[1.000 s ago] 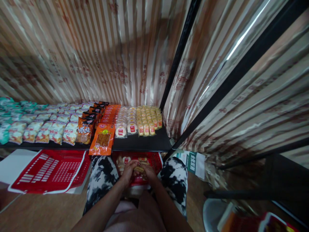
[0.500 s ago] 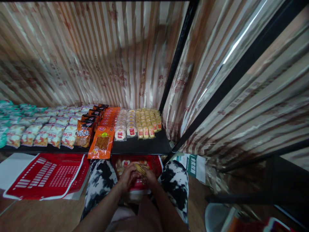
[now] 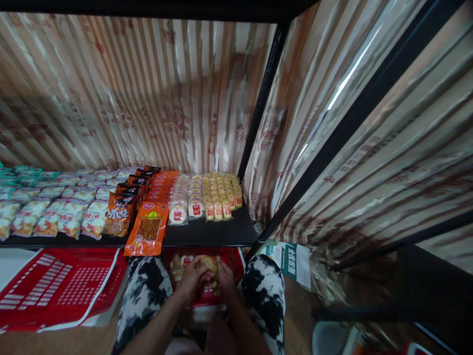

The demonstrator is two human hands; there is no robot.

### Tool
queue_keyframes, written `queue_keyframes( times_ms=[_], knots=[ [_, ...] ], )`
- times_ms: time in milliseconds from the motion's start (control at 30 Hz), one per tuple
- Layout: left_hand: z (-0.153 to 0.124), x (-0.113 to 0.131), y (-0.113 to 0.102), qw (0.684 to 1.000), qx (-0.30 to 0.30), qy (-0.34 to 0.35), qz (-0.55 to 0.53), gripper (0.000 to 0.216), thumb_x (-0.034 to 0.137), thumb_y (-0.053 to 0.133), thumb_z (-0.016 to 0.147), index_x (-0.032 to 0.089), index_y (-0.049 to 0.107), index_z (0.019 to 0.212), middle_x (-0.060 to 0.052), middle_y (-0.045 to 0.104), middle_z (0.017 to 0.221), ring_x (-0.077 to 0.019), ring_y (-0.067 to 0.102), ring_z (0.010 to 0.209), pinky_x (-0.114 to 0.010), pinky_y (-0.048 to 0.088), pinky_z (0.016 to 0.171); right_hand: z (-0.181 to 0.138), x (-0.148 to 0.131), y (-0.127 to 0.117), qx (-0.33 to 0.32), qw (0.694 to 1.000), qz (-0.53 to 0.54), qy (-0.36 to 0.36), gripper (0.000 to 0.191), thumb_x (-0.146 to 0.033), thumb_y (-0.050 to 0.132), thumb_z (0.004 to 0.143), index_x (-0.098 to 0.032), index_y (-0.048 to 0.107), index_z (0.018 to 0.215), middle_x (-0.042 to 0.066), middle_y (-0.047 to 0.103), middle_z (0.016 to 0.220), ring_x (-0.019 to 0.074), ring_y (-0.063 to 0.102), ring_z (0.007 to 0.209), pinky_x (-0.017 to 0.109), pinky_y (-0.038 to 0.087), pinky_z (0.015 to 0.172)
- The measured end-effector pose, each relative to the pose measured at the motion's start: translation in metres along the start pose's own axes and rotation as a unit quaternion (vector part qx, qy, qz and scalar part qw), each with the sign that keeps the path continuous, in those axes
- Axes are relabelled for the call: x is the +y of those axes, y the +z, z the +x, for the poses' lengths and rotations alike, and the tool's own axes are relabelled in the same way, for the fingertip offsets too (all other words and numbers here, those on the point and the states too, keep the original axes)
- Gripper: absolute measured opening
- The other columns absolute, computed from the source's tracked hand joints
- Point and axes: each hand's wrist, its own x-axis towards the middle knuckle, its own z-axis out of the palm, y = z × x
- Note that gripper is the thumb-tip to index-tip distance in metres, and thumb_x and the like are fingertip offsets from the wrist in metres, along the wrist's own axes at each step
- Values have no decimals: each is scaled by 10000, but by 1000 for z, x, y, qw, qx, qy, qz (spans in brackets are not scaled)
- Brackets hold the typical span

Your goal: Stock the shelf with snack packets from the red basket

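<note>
While crouched before the shelf (image 3: 221, 231), clasping a small yellow snack packet (image 3: 210, 266) with left hand (image 3: 192, 282) and right hand (image 3: 224, 276) together, over the red basket (image 3: 237, 257) between the knees; likely light, crinkly, slippery, crushable; best gripped gently by sealed edges.

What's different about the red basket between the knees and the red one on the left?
The basket between the knees holds snack packets; the left basket shows its bare slotted bottom. The left basket rests on a white board; the other sits between patterned trouser legs. Both are red plastic.
</note>
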Motion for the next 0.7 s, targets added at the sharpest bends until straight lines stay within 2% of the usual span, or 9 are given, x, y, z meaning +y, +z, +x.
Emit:
queue_keyframes(
  times_ms=[167, 300, 433, 567, 700],
  knots=[
    [7, 2, 9, 997, 39, 24, 65, 478, 481, 725, 557, 147, 541, 845, 2, 607, 572, -108, 565, 448, -184, 400, 414, -12, -15, -4, 24, 987, -104, -118, 545, -617, 329, 812, -172, 643, 783, 43, 645, 681, 168, 580, 644, 267, 444, 636],
    [9, 8, 17, 989, 44, 38, 137, 514, 586, 650, 576, 155, 529, 828, 30, 547, 450, -112, 508, 373, -199, 375, 379, -19, -23, -7, 50, 955, -174, -235, 438, -448, 301, 886, -166, 628, 963, 98, 668, 929, 200, 603, 879, 319, 455, 805],
    [9, 18, 25, 974, 51, 78, 208, 471, 599, 598, 609, 161, 536, 767, 43, 527, 474, -104, 481, 383, -212, 367, 397, -24, -30, -12, 99, 914, -228, -322, 370, -368, 357, 885, -143, 580, 1077, 128, 633, 1019, 215, 576, 966, 369, 461, 848],
    [15, 25, 30, 944, 72, 153, 283, 379, 540, 555, 668, 165, 554, 722, 1, 585, 633, -131, 544, 572, -233, 410, 531, -29, -39, -15, 111, 876, -282, -374, 380, -382, 471, 848, -150, 548, 1139, 133, 599, 1081, 236, 545, 1001, 407, 461, 856],
    [18, 27, 37, 896, 105, 170, 395, 310, 488, 484, 753, 186, 535, 704, 20, 561, 634, -130, 527, 608, -228, 373, 565, -28, -42, -17, 116, 861, -315, -383, 454, -380, 532, 818, -146, 506, 1206, 139, 584, 1091, 242, 540, 979, 413, 476, 826]
  ],
)
